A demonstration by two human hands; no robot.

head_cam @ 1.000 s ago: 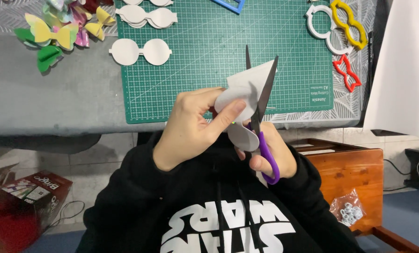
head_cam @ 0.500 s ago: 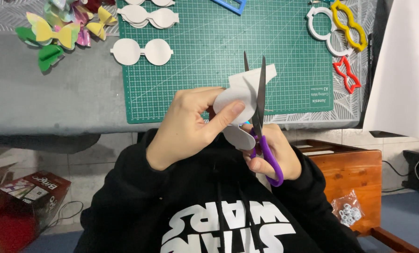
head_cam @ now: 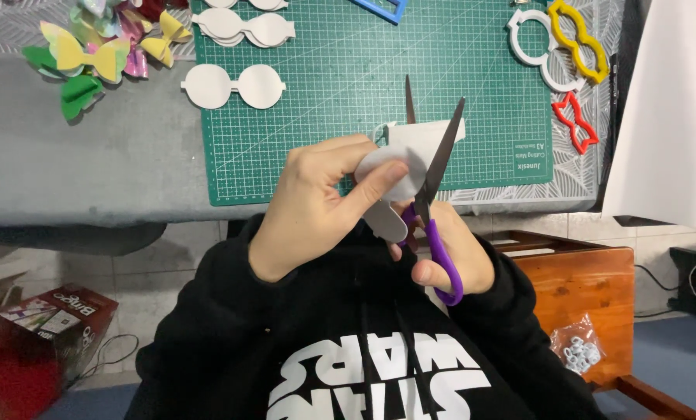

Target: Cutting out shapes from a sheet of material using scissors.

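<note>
My left hand [head_cam: 317, 202] pinches a white sheet piece [head_cam: 398, 167] with rounded lobes, thumb on top, held above the near edge of the green cutting mat [head_cam: 348, 85]. My right hand [head_cam: 457, 253] grips purple-handled scissors [head_cam: 433, 194], fingers through the loops. The blades stand apart in a V, pointing away from me, with the white piece between them.
White double-round cutouts [head_cam: 235, 85] lie on the mat's left part, more stacked above [head_cam: 243, 27]. Coloured bows [head_cam: 91, 54] sit on the grey table at the far left. White, yellow [head_cam: 577, 39] and red [head_cam: 573, 124] templates lie at the right. A wooden stool [head_cam: 573, 272] and a box [head_cam: 48, 319] are below.
The scissor blades closed partway half a second ago and are now spread wide again. The white piece has turned slightly in my left hand.
</note>
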